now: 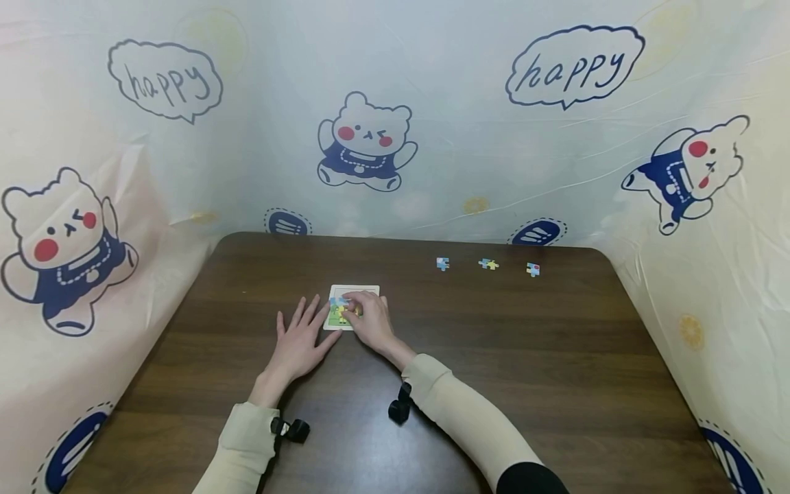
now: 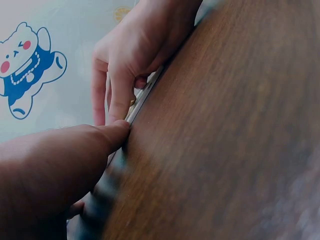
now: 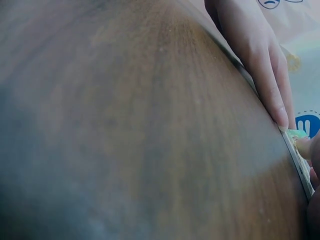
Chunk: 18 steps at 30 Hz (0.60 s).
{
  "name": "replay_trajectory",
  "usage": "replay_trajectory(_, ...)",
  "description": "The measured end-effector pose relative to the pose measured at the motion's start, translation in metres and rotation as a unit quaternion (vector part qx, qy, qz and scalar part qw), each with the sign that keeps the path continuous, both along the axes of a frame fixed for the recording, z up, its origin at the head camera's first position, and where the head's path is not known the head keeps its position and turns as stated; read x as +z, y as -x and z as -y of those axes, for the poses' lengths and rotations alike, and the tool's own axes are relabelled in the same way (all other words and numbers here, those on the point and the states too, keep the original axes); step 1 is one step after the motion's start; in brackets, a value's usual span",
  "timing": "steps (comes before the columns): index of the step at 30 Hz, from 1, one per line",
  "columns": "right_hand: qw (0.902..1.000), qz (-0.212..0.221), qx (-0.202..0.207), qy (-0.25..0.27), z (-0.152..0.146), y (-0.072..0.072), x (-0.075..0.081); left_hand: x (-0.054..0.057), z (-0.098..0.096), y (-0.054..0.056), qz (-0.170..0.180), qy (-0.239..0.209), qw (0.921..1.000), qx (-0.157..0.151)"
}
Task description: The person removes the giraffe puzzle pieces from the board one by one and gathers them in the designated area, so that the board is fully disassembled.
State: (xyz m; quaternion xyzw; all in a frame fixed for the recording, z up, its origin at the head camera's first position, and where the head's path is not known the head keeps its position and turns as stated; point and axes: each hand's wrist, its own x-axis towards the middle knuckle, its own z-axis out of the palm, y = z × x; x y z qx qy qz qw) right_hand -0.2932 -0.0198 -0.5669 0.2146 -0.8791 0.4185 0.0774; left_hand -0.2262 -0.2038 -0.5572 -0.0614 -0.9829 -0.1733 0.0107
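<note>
A small jigsaw puzzle board (image 1: 354,289) with a white rim lies on the table, its left part filled with green, yellow and blue joined pieces (image 1: 337,313). My left hand (image 1: 300,343) rests palm down with spread fingers, and its thumb and index finger touch the board's near and left edges. Over the board's right part, my right hand (image 1: 374,324) pinches a puzzle piece (image 2: 132,103) between curled thumb and finger. Only a yellowish edge of that piece shows in the left wrist view; the hand covers the rest. In the right wrist view, the right fingers are mostly cut off.
Three loose puzzle pieces lie apart along the table's back right: a blue one (image 1: 442,264), a blue and yellow one (image 1: 489,264), and a blue one with red (image 1: 533,269). The brown wooden table (image 1: 524,357) meets a printed curtain (image 1: 457,158) behind.
</note>
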Motion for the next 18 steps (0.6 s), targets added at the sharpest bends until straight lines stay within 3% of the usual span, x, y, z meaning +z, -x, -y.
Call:
replay_trajectory(7, 0.9997, -0.022, 0.001, -0.006, 0.0002, -0.0013, 0.0015, 0.0003, -0.0002, 0.0001, -0.002, -0.008, 1.0000, -0.001)
replay_trajectory(18, 0.9998, -0.011, 0.011, -0.014, 0.0010, -0.0009, 0.0036, -0.0003, -0.0005, -0.0006, -0.003, -0.005, 1.0000, 0.000)
